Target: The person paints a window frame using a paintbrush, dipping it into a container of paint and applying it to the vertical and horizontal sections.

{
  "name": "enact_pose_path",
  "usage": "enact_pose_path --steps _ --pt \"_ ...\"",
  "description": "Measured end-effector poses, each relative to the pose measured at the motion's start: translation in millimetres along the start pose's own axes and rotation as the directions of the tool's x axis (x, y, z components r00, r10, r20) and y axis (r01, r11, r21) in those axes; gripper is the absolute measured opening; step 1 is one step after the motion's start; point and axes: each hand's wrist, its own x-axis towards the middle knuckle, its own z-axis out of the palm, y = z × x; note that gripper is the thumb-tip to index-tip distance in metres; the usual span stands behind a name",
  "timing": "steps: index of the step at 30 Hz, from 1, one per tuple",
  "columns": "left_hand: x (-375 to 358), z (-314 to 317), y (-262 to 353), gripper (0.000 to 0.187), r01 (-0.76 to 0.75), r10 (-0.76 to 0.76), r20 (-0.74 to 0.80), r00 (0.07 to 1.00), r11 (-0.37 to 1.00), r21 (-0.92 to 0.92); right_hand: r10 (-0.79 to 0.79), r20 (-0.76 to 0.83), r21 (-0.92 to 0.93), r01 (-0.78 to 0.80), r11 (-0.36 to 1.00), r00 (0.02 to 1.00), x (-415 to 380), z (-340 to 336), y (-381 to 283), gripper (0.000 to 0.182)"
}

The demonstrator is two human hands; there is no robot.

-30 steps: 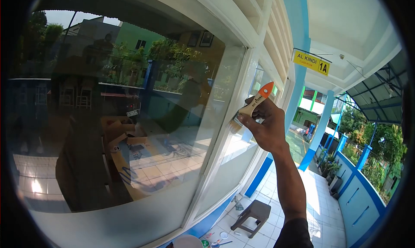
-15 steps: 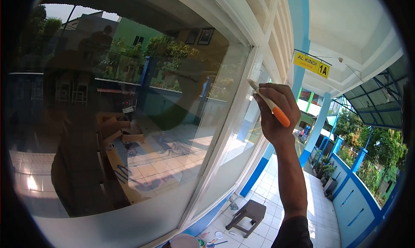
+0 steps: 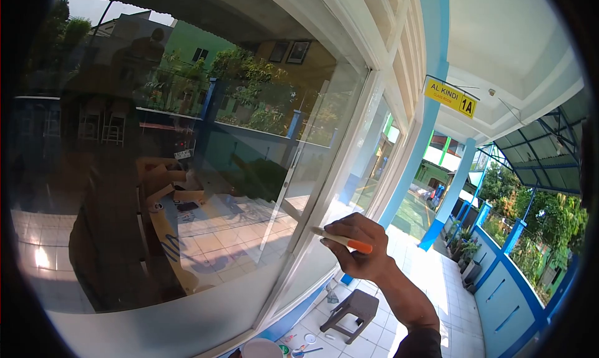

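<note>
My right hand (image 3: 368, 258) is closed around a paintbrush (image 3: 343, 239) with a pale handle that ends in orange. The brush points left, its bristle end right at the white window frame (image 3: 332, 193). To the left of the frame spreads a large glass pane (image 3: 249, 164), full of reflections, with a frosted strip along its bottom. My forearm comes in from the lower right in a dark sleeve. My left hand is out of view.
Below my hand a dark stool (image 3: 358, 308) stands on the white tiled floor (image 3: 452, 289). A round, pale container (image 3: 262, 348) and a blue-handled brush (image 3: 307, 351) are at the bottom. A yellow sign (image 3: 450, 97) hangs overhead. Potted plants (image 3: 462, 246) line the blue-and-white wall (image 3: 502, 289).
My right hand has moved down and to the left along the window frame, with the paintbrush still in it. The brush now lies closer to level.
</note>
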Motion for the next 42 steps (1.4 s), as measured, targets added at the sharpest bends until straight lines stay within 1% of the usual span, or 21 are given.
enact_pose_path --steps 2,4,5,8,9,14,17,20,23,25,26,28,29,32,35,38,41,42 --pt "0 -1 -1 0.08 -0.002 0.002 -0.008 1.0 1.0 0.004 0.155 -0.074 0.071 -0.15 0.986 0.985 16 -5 17 0.025" --pt "1 -5 -1 0.08 -0.009 0.009 -0.011 1.0 1.0 0.013 0.303 -0.12 0.101 -0.292 0.951 0.945 31 -12 29 0.023" --pt "2 -6 -1 0.08 -0.012 0.012 -0.011 1.0 1.0 0.014 0.335 -0.135 0.12 -0.32 0.94 0.933 42 -18 29 0.026" --pt "2 -9 -1 0.08 -0.017 0.017 -0.014 1.0 1.0 0.023 0.321 -0.189 0.083 -0.311 0.947 0.928 67 -31 31 0.025" --pt "3 -11 -1 0.08 -0.015 0.015 -0.016 1.0 1.0 0.022 0.313 -0.213 0.098 -0.298 0.95 0.926 74 -34 32 0.026" --pt "6 -10 0 0.081 -0.032 0.033 -0.023 0.999 0.999 0.018 0.359 -0.236 0.04 -0.36 0.932 0.903 102 -49 38 0.027" --pt "1 1 2 0.08 0.013 -0.015 -0.049 0.999 0.999 -0.044 0.381 -0.265 0.028 -0.388 0.921 0.886 118 -57 42 0.027" --pt "5 -6 3 0.08 0.003 -0.003 -0.01 1.0 1.0 0.025 0.401 -0.3 0.017 -0.415 0.91 0.866 134 -66 48 0.028" --pt "8 -15 6 0.08 0.013 -0.014 0.011 1.0 0.997 0.072 0.381 -0.333 0.041 -0.391 0.92 0.862 147 -75 56 0.029" --pt "11 -24 6 0.08 0.0 0.0 -0.002 1.0 0.995 0.095 0.389 -0.354 0.045 -0.4 0.915 0.85 157 -81 59 0.029" --pt "11 -24 7 0.08 -0.006 0.007 -0.009 1.0 0.994 0.107 0.385 -0.362 0.026 -0.403 0.915 0.849 161 -83 59 0.029" --pt "11 -24 6 0.08 -0.004 0.007 -0.038 0.999 0.998 0.07 0.373 -0.377 -0.013 -0.408 0.913 0.848 168 -88 59 0.029" --pt "11 -22 6 0.08 -0.005 0.007 -0.052 0.999 0.999 0.052 0.351 -0.387 -0.005 -0.383 0.924 0.853 171 -89 62 0.03" --pt "9 -17 8 0.079 0.046 -0.046 0.001 0.999 0.999 0.013 0.308 -0.422 -0.046 -0.359 0.932 0.853 178 -93 68 0.033" --pt "7 -10 9 0.079 0.035 -0.035 -0.007 0.999 0.999 0.035 0.283 -0.449 -0.056 -0.342 0.938 0.848 189 -100 75 0.034" --pt "5 -7 8 0.078 0.023 -0.022 -0.016 1.0 0.998 0.055 0.23 -0.475 -0.11 -0.317 0.942 0.849 194 -104 81 0.034" --pt "13 -20 7 0.078 0.038 -0.046 -0.079 0.996 0.994 -0.099 0.209 -0.503 -0.108 -0.301 0.948 0.839 198 -106 79 0.035" --pt "15 -26 7 0.078 0.026 -0.029 -0.063 0.998 0.998 -0.054 0.187 -0.514 -0.124 -0.288 0.95 0.837 198 -106 80 0.034"
